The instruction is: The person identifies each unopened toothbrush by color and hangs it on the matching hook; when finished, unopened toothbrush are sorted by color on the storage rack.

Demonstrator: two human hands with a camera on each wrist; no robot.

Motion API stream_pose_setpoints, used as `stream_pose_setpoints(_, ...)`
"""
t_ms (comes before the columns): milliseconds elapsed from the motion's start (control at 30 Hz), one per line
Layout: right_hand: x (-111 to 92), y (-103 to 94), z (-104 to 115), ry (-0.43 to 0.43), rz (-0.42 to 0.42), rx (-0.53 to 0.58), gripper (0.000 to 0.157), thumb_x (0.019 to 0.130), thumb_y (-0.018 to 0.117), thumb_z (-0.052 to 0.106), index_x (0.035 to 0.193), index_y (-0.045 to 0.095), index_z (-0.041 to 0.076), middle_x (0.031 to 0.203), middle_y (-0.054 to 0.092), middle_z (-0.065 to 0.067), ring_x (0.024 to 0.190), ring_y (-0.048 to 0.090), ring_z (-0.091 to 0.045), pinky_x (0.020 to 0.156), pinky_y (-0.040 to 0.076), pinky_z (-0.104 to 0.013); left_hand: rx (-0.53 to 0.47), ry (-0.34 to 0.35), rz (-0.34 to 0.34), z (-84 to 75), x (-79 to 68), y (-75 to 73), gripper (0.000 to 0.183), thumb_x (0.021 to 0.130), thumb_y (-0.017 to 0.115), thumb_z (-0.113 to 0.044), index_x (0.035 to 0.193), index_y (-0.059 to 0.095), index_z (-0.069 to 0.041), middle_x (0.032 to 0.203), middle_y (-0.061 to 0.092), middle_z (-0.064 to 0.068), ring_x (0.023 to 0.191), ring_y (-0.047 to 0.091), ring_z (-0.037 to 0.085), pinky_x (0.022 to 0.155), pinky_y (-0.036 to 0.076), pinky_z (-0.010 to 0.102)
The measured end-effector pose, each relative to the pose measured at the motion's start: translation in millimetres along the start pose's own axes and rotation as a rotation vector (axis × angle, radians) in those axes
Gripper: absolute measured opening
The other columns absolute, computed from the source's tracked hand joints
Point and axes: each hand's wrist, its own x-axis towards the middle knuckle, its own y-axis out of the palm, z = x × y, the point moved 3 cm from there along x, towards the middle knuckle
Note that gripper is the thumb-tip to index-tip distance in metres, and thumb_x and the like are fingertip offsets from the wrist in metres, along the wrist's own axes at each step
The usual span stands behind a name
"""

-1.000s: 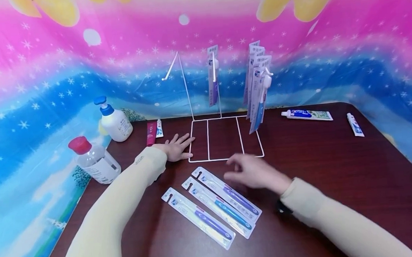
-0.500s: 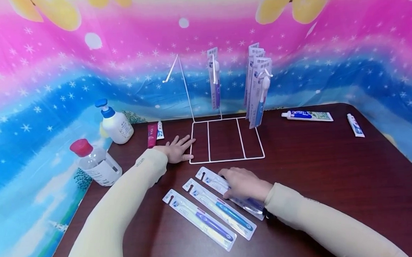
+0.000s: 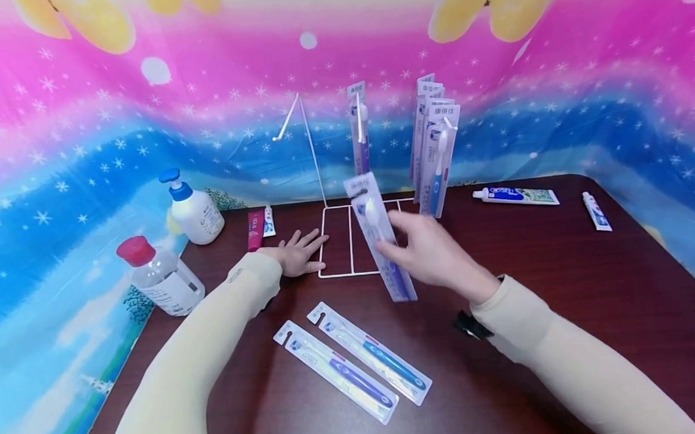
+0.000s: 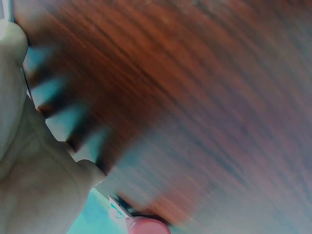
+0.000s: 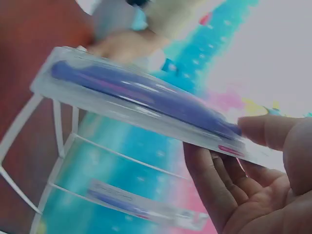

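My right hand (image 3: 428, 249) pinches a packaged purple toothbrush (image 3: 393, 277) by its right edge, raised over the front of the white wire rack (image 3: 351, 243). In the right wrist view the thumb and fingers (image 5: 207, 170) grip the toothbrush pack (image 5: 146, 97) from both sides. My left hand (image 3: 297, 252) lies flat with fingers spread, fingertips at the left side of the rack's base. Two more packs, a purple toothbrush (image 3: 338, 371) and a blue toothbrush (image 3: 369, 353), lie side by side on the table. One purple toothbrush pack (image 3: 359, 128) hangs on the middle hook.
Several packs (image 3: 438, 166) hang on the right hook; the left hook (image 3: 286, 118) is bare. A red-capped bottle (image 3: 164, 279), pump bottle (image 3: 197, 215) and two small tubes (image 3: 256, 228) stand or lie left. Toothpaste tubes (image 3: 517, 195) lie right. A patterned cloth rises behind.
My right hand came down on the farthest of the three packs on the table, took hold of it and lifted it toward the rack, tilting it upright. The left hand stayed put.
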Motion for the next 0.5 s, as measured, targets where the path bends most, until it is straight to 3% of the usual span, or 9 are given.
stream_pose_setpoints(233,26.5,-24.7,18.6,-0.009,-0.065,0.022,0.041,0.088,0.062,0.031,0.126,0.053,0.016,0.11,0.063,-0.002,0.082,0.063,-0.013,0.067,0.053,-0.036,0.015,-0.011,-0.003,3.3,-1.7,1.3,0.073,0.093,0.04,-0.051,0.149,0.006,-0.019,0.153,-0.003,0.01,0.135,-0.002,0.043,0.101,0.011,0.063)
stream_pose_setpoints(500,43.9,-28.1,20.1,0.016,-0.061,-0.014,0.042,0.088,0.062,0.029,0.126,0.052,0.013,0.111,0.062,-0.005,0.086,0.063,-0.017,0.069,0.053,-0.039,-0.016,0.001,0.006,5.9,0.0,2.9,0.074,0.093,0.04,-0.053,0.149,0.005,-0.021,0.153,-0.003,0.01,0.135,-0.003,0.043,0.101,0.009,0.063)
